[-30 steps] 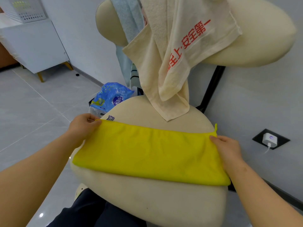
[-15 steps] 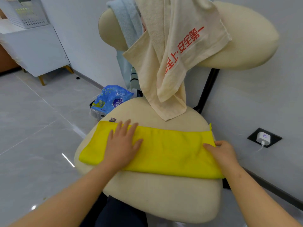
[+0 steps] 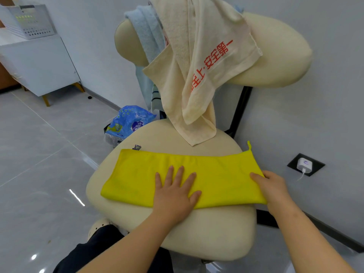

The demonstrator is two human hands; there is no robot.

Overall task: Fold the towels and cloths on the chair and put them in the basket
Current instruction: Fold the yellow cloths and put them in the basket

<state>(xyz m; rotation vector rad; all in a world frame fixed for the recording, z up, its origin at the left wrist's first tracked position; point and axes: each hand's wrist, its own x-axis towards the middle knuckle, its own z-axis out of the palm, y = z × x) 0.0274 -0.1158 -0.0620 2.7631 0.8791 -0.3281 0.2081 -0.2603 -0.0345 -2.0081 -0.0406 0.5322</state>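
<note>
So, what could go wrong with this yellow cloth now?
The beige terry towel with red print hangs from the backrest, its tip on the cream seat behind the yellow microfibre cloth; a fold might catch it. The cloth's right end, held by the right hand, lies at the seat's edge and could slip off.

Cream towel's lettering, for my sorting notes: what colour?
Red lettering on the cream towel, best seen in the head view.

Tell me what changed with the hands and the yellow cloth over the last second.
The left hand let go of the far left corner of the yellow cloth and slid right; it now presses flat on the cloth's middle. The right hand still holds the right end. The cloth stays a folded strip on the chair seat, the beige towel still draped over the backrest.
</note>
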